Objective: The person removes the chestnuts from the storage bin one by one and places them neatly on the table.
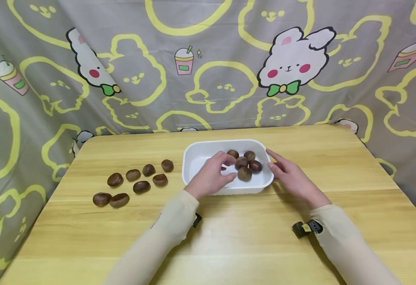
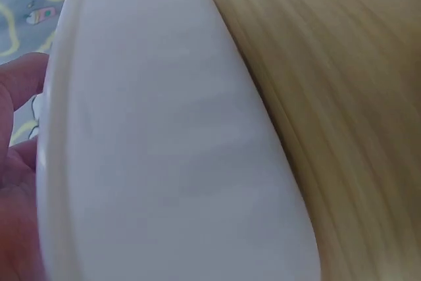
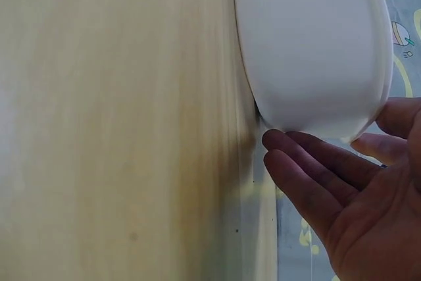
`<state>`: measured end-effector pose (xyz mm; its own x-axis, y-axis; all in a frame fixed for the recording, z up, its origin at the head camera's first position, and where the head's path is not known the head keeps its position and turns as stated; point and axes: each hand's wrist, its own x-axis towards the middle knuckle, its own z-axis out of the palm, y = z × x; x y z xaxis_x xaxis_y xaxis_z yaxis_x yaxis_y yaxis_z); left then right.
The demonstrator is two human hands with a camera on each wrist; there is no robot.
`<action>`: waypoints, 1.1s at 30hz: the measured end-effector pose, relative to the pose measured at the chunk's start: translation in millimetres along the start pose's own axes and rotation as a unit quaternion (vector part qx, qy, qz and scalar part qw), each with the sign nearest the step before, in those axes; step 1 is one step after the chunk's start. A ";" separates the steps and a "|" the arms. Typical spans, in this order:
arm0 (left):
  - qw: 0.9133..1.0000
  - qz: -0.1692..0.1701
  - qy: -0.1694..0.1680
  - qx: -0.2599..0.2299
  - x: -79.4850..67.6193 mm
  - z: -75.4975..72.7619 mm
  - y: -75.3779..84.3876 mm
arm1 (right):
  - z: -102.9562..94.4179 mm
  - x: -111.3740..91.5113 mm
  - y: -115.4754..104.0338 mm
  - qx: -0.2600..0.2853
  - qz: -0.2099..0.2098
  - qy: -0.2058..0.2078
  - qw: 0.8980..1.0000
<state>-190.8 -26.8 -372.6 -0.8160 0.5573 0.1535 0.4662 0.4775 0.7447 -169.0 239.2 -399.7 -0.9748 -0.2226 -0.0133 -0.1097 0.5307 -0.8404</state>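
A white rectangular tray (image 1: 200, 147) stands on the table, with several brown chestnuts (image 1: 244, 173) clustered toward its right end. My left hand (image 1: 213, 172) reaches over its front rim from the left. Thumb and index finger are spread apart beside the cluster, and no chestnut shows between them. In the left wrist view the tray's side wall (image 2: 158, 123) hides much of that hand. At the tray's right end, my right hand (image 1: 293, 178) rests against the outside. The right wrist view shows its fairly straight fingers (image 3: 316, 169) touching the end wall, the thumb up by the rim.
Left of the tray, several more chestnuts (image 1: 141, 187) lie loosely spread on the wooden table (image 1: 250, 237). A patterned curtain (image 1: 222, 47) hangs behind the table's back edge and along its sides. Each wrist carries a small black camera (image 1: 302, 228).
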 end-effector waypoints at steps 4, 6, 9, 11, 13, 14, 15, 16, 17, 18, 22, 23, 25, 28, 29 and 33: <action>0.999 -0.006 -0.019 0.045 7.6 9.4 -2.6 | 2.7 -0.1 0.8 -0.002 0.001 -0.002 1.000; 0.997 -0.006 -0.025 0.068 11.5 13.3 -3.8 | 3.0 0.3 0.8 -0.007 0.000 -0.001 1.000; 0.995 0.003 -0.036 0.090 18.2 18.1 -3.7 | 2.5 -0.1 1.2 -0.003 0.002 -0.001 1.000; 0.994 0.010 -0.043 0.105 23.1 20.4 -2.5 | 1.8 -0.6 2.1 0.006 0.002 -0.002 1.000; 0.992 0.014 -0.049 0.116 27.7 22.0 -1.4 | 1.4 -1.1 2.9 0.016 0.001 -0.003 1.000; 0.991 0.015 -0.054 0.119 30.0 22.7 -1.1 | 1.4 -1.1 3.4 0.020 0.000 -0.004 1.000; 0.991 0.015 -0.060 0.120 31.9 23.4 -1.0 | 1.5 -1.2 3.8 0.022 0.000 -0.004 1.000; 0.990 0.017 -0.066 0.121 33.6 24.1 -1.3 | 1.7 -1.2 4.2 0.023 -0.001 -0.004 1.000; 0.990 0.017 -0.072 0.122 34.9 24.7 -1.9 | 1.9 -1.1 4.7 0.023 -0.001 -0.004 1.000; 0.989 0.017 -0.078 0.122 36.0 25.2 -2.7 | 2.3 -0.9 5.2 0.022 -0.003 -0.004 1.000; 0.985 0.025 -0.099 0.139 39.5 26.8 -6.2 | 3.1 -0.4 6.9 0.019 -0.002 -0.004 1.000; 0.984 0.026 -0.102 0.145 40.2 27.1 -6.9 | 3.2 -0.3 7.1 0.018 -0.002 -0.005 1.000; 0.982 0.025 -0.106 0.157 41.4 27.5 -7.8 | 3.1 -0.1 6.8 0.017 -0.002 -0.006 1.000; 0.980 0.021 -0.106 0.167 42.7 28.0 -8.3 | 2.3 0.2 5.4 0.014 -0.002 -0.006 1.000; 0.980 0.020 -0.105 0.167 43.0 27.9 -8.2 | 1.9 0.1 4.8 0.014 -0.001 -0.005 1.000; 0.980 0.024 -0.101 0.168 44.1 27.8 -7.1 | 0.2 0.0 3.2 0.014 0.003 -0.004 1.000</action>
<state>-220.6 13.3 -389.2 -0.7211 0.6923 0.0261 0.6171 0.6247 0.4785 -169.3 240.8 -402.6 -0.9739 -0.2260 -0.0217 -0.0991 0.5093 -0.8549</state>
